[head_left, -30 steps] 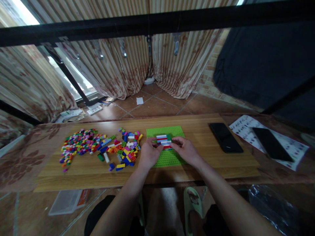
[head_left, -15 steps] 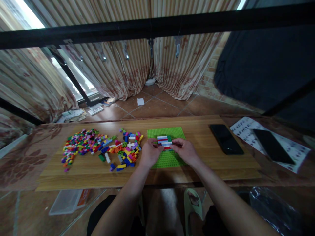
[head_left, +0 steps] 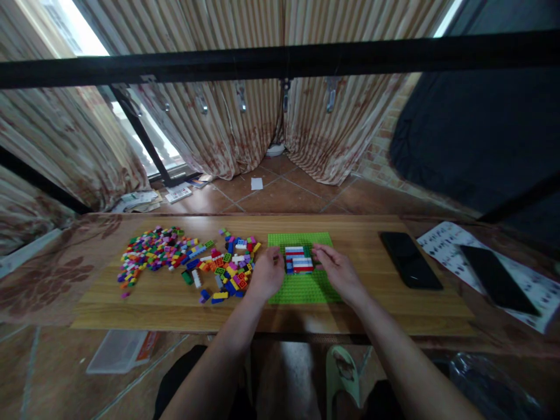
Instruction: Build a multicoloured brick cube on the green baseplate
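A small build of toy bricks (head_left: 301,265), striped in white, red and blue with some green, sits on the green baseplate (head_left: 306,293). Just left of the build is my left hand (head_left: 268,273), its fingers loosely bent, holding nothing I can see. My right hand (head_left: 339,269) hovers on the other side, fingers apart and pointing at the build, with a small gap between them. Left of the baseplate lies a spread of larger loose bricks (head_left: 230,273) in many colours.
A heap of small mixed bricks (head_left: 151,251) covers the left of the wooden board (head_left: 149,312). A black phone (head_left: 410,261) lies on its right. Beyond it, another dark phone-like slab (head_left: 499,279) rests on a printed sheet (head_left: 441,239). A black bar (head_left: 280,57) crosses overhead.
Both hands have let go of the brick build and drawn apart, left hand to the left, right hand to the right. The whole view has shifted slightly.
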A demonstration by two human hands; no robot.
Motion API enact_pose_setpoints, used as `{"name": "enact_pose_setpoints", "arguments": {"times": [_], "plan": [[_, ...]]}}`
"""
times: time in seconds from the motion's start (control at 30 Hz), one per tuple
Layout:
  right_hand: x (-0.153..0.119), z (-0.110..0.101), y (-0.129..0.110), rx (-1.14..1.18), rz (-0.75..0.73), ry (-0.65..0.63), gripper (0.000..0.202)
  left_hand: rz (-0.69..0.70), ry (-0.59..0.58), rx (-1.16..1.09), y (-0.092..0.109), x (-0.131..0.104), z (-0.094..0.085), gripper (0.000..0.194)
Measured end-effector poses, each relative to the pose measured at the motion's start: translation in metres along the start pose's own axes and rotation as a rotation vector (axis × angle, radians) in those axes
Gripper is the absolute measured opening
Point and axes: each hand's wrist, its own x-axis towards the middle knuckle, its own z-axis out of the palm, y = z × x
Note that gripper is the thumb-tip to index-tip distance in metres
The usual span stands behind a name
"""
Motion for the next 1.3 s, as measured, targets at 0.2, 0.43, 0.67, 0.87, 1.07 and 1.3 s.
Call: {"name": "enact_pose_setpoints", "arguments": {"times": [0.2, 0.43, 0.67, 0.87, 1.07, 1.3], "plan": [[-0.007, 0.003, -0.002, 0.003, 0.059, -0.02, 0.032, 0.102, -0.119, 0.004, 0.007, -0.013, 0.004, 0.035], [-0.011, -0.006, -0.001, -0.061, 0.09, -0.03, 0.03, 0.039, -0.125, 0.014, 0.012, -0.018, 0.002, 0.039], [-0.017, -0.003, -0.016, -0.498, -0.249, -0.112, 0.059, 0.023, -0.129, 0.038, 0.005, -0.017, -0.004, 0.042], [-0.017, 0.001, -0.015, -0.655, -0.291, -0.248, 0.066, 0.075, 0.053, 0.109, 0.001, -0.004, -0.051, 0.029], [-0.019, 0.001, -0.013, -0.672, -0.321, -0.273, 0.062, -0.089, 0.166, 0.417, -0.008, 0.0, -0.115, 0.027], [-0.02, 0.001, -0.014, -0.685, -0.357, -0.281, 0.057, -0.137, 0.063, 0.443, -0.02, -0.003, -0.144, 0.034]]}}
